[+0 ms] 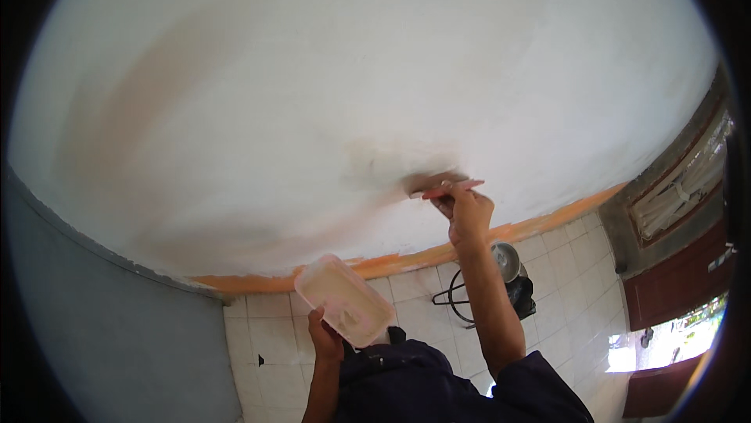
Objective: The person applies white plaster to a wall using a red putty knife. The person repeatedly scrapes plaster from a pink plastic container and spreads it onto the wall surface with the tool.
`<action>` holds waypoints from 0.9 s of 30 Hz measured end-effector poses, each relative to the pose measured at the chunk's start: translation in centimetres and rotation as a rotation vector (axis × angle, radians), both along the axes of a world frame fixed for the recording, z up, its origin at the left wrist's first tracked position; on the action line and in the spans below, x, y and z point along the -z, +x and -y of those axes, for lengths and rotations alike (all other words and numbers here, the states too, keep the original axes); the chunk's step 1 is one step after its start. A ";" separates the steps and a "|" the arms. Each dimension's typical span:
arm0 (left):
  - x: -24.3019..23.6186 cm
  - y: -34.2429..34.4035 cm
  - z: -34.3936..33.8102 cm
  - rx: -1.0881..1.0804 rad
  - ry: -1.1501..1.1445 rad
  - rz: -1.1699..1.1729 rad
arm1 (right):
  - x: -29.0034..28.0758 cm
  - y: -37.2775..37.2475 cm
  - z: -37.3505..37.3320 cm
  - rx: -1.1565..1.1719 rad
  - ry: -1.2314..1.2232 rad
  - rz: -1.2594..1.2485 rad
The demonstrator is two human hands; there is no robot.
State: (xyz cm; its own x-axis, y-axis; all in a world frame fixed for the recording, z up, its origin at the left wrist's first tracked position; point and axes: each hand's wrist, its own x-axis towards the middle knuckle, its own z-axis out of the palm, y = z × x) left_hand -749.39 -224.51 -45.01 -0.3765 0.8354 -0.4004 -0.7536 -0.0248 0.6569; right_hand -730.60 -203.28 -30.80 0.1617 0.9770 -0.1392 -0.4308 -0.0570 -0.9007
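My right hand (468, 210) is raised to the wall, fingers closed on a slim, flat red tool (472, 184). The tool's pale end lies against or very close to the white wall (313, 79); its exact kind cannot be made out. Lower down, my left hand (324, 335) grips the edge of a shallow pink plastic tub (316, 270), which is tilted in front of my body. Cream-coloured, thick-looking stuff covers the tub's bottom. Faint beige and greyish patches show on the wall around the tool.
An uneven orange strip (426, 260) runs along the wall's foot, above white floor tiles (270, 337). A metal pot (505, 261), a black bag (520, 296) and a dark round frame (454, 298) stand below my right arm. A grey surface (109, 306) borders the left; a dark red door (677, 286) is right.
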 end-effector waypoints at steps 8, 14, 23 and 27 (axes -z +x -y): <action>1.5 -0.7 1.5 -0.003 -0.005 0.023 | -4.4 -0.5 3.6 -0.032 0.105 -0.009; 2.5 -0.8 2.2 -0.005 -0.013 0.006 | 2.9 3.3 6.9 0.031 -0.053 -0.096; 2.5 0.1 2.1 -0.015 -0.019 -0.009 | 12.4 1.9 3.7 0.148 -0.201 -0.192; 1.5 -0.1 2.5 -0.027 -0.033 -0.011 | 8.7 0.1 3.9 0.165 -0.091 -0.216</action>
